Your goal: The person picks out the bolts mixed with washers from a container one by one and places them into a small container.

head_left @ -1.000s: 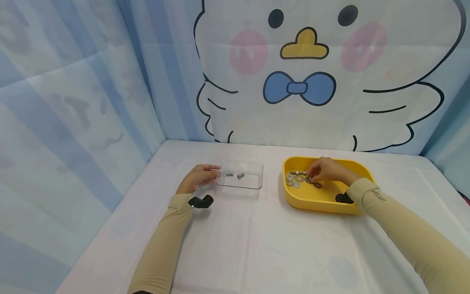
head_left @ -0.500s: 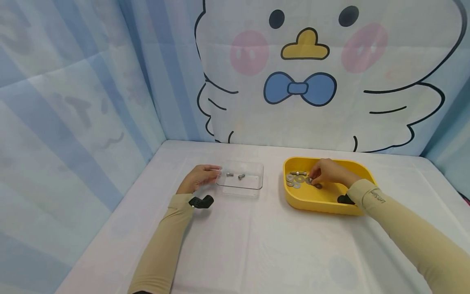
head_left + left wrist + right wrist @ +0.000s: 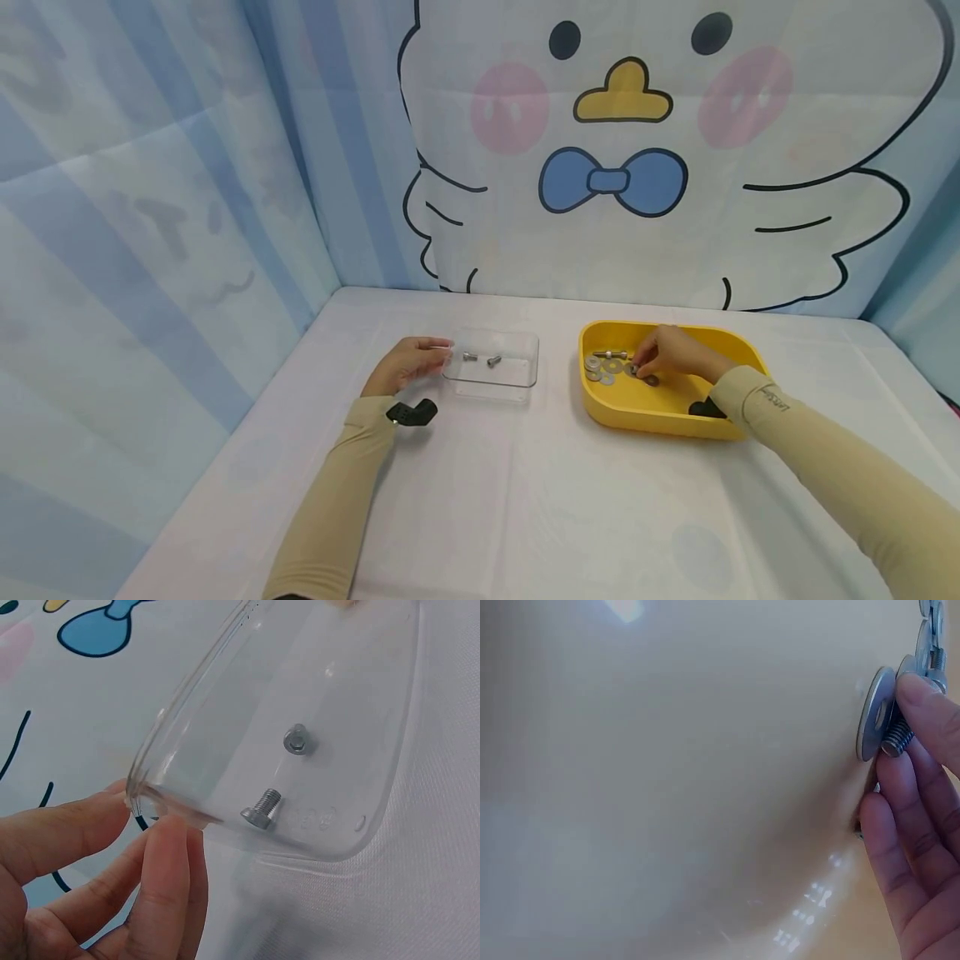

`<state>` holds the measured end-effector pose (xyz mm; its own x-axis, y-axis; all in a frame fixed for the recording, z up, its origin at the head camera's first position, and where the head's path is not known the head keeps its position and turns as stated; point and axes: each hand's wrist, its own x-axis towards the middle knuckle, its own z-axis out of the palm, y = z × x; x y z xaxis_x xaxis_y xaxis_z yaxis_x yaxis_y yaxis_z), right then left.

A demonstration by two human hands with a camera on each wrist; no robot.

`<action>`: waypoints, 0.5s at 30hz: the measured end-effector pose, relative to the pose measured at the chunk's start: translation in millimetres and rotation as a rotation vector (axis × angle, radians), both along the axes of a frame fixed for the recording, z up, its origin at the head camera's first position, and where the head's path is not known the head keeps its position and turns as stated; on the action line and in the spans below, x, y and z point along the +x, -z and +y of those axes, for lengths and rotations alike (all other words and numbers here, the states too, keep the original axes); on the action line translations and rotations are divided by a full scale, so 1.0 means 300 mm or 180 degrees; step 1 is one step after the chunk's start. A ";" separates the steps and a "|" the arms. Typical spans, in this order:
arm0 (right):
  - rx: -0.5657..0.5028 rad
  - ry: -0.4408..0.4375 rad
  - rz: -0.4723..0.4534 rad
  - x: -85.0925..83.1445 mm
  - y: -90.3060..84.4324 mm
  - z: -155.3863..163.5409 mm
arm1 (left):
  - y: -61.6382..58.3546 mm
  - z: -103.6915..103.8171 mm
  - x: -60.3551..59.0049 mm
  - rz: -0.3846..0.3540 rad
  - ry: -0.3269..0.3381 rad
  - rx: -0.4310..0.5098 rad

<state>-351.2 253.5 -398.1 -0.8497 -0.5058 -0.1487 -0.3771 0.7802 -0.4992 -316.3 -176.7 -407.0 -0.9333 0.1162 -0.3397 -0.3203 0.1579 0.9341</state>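
My left beige-sleeved arm is extending forward over the white counter, its hand's grip pinching one end of a clear rectangular plastic box between thumb and fingers; two silver metal bolts are lying inside. My right hand is bending down into a yellow rounded rectangular tray, its thumb and fingertips pinching a silver threaded bolt just beside a flat grey metal washer.

The spot was curtained off, in a home or a workplace, the views could not tell. Blue-striped fabric hung at left, a cartoon-printed backdrop behind the white tabletop.
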 end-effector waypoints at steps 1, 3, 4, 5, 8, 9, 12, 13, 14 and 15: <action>-0.0026 0.0023 -0.0020 0.000 0.003 0.002 | 0.000 0.001 0.000 -0.0014 -0.0011 -0.0003; -0.0083 0.0053 -0.0062 -0.002 0.009 0.006 | 0.001 0.001 0.000 -0.0023 -0.0018 -0.0013; -0.0111 0.0073 -0.0082 -0.003 0.012 0.008 | 0.001 0.001 0.000 -0.0025 -0.0023 -0.0012; -0.0136 0.0086 -0.0097 -0.005 0.015 0.010 | 0.000 0.001 0.000 -0.0028 -0.0027 -0.0010; -0.0186 0.0093 -0.0120 -0.011 0.024 0.017 | 0.000 0.001 0.000 -0.0033 -0.0021 -0.0001; -0.0193 0.0110 -0.0132 -0.012 0.027 0.018 | -0.001 0.002 0.001 -0.0034 -0.0021 0.0003; -0.0221 0.0125 -0.0168 -0.016 0.031 0.020 | -0.001 0.001 0.000 -0.0025 0.0002 0.0040; -0.0230 0.0102 -0.0162 -0.017 0.032 0.021 | -0.001 0.001 0.000 -0.0020 0.0012 0.0053; -0.0246 0.0101 -0.0170 -0.017 0.033 0.021 | -0.001 0.001 0.000 -0.0018 0.0016 0.0068; -0.0252 0.0093 -0.0174 -0.017 0.033 0.021 | -0.002 0.001 0.000 -0.0015 0.0020 0.0075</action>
<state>-356.3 259.9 -407.9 -0.8561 -0.4928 -0.1558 -0.3251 0.7478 -0.5788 -316.4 -176.2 -406.5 -0.9310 0.1300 -0.3412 -0.3238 0.1378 0.9360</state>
